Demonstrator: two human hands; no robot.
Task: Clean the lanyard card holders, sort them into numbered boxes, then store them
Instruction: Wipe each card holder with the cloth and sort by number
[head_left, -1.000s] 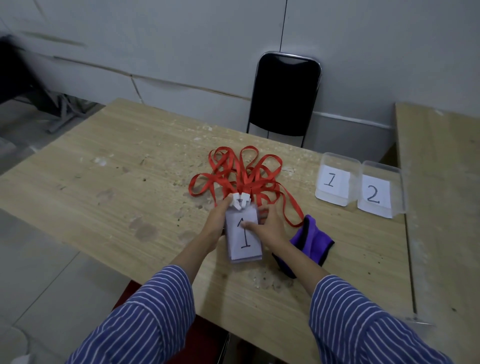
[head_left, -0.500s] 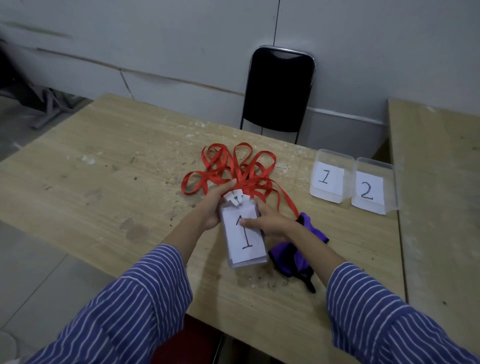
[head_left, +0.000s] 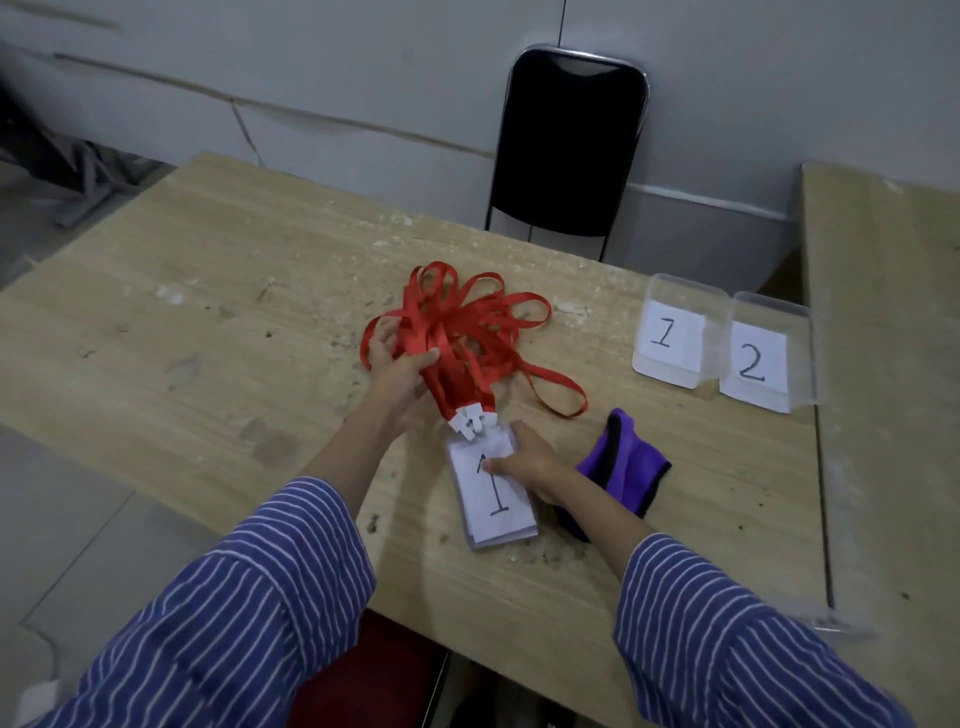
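A person's left hand (head_left: 397, 376) grips the bunched red lanyards (head_left: 467, 332); the right hand (head_left: 527, 462) pinches the stacked card holders (head_left: 498, 512) flat on the counter (head_left: 208, 338), well apart from box 1 (head_left: 670, 338) and box 2 (head_left: 758, 361).

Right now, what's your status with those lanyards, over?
Left hand grips red lanyard straps. Right hand holds card holder stack, top marked 1. Purple cloth beside that hand, not blocking.

Left half of table (head_left: 208, 338) bare, wide passage. Centre taken: red lanyard tangle (head_left: 467, 322) far, card holder stack (head_left: 501, 506) near, joined at clips. Purple cloth (head_left: 634, 467) just right of stack. Open strip between cloth and box 1 (head_left: 670, 338), box 2 (head_left: 753, 364) far right.
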